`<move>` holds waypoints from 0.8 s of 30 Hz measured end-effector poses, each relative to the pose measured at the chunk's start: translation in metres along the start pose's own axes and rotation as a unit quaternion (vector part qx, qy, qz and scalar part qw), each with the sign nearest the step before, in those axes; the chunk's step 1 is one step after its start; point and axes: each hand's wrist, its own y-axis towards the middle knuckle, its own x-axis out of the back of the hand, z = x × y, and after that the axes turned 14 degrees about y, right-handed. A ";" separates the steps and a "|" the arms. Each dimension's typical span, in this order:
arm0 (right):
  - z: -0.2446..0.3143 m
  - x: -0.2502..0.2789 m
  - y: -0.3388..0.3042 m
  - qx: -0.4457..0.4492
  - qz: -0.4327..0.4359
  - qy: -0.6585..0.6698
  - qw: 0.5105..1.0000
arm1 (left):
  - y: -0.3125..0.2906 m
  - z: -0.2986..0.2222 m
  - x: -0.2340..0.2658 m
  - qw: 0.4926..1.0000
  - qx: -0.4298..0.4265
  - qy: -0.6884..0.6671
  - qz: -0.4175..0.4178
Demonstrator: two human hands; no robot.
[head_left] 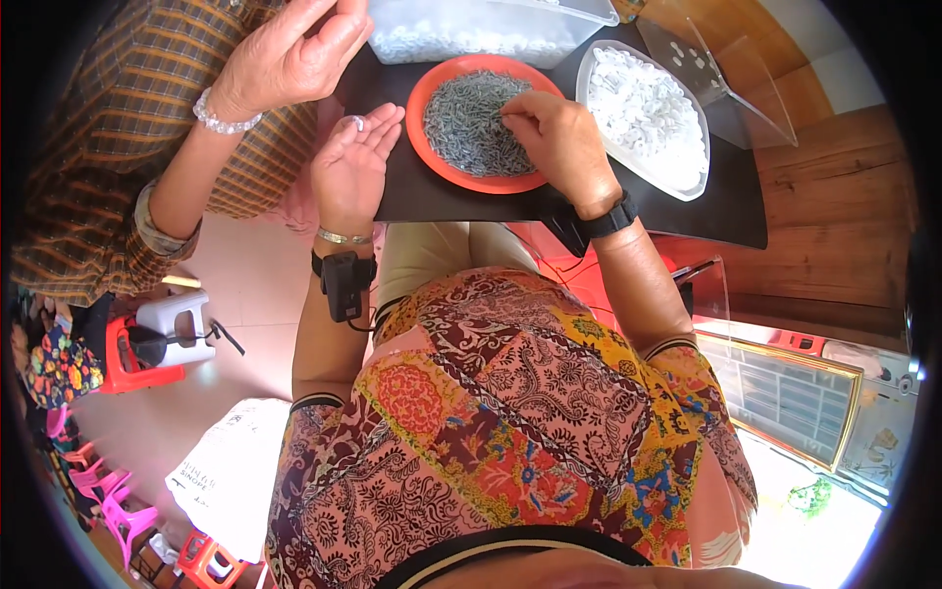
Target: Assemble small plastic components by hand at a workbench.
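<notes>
My left hand (pixel 353 182) is palm up beside the red plate, its thumb and index finger holding a small white plastic piece (pixel 356 123) while the other fingers stretch out. Grey metal nails or screws (pixel 471 128), too small to tell apart, fill the round red plate (pixel 416 118). Over the plate's right side my right hand (pixel 561 142) reaches down, thumb and fingers pinched at the metal pieces. Whatever lies between those fingertips is hidden. Just right of it, a pale tray (pixel 677 188) contains a heap of small white plastic pieces (pixel 648 113).
A clear plastic bin (pixel 491 25) of white pieces stands behind the plate on the dark table (pixel 731 211). Another person's hand (pixel 285 64) is raised at the upper left. A clear panel (pixel 751 108) borders the right. Stools (pixel 128 515) stand on the floor at left.
</notes>
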 end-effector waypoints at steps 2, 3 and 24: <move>0.004 0.004 0.002 -0.073 0.013 0.090 0.993 | -0.001 -0.001 0.000 1.000 0.001 0.001 -0.002; 0.005 0.005 0.003 -0.074 0.013 0.090 0.993 | -0.001 -0.001 -0.001 1.000 0.002 0.002 -0.002; 0.017 0.010 -0.001 -0.003 0.026 0.073 0.997 | -0.003 -0.003 -0.002 1.000 -0.008 0.006 0.011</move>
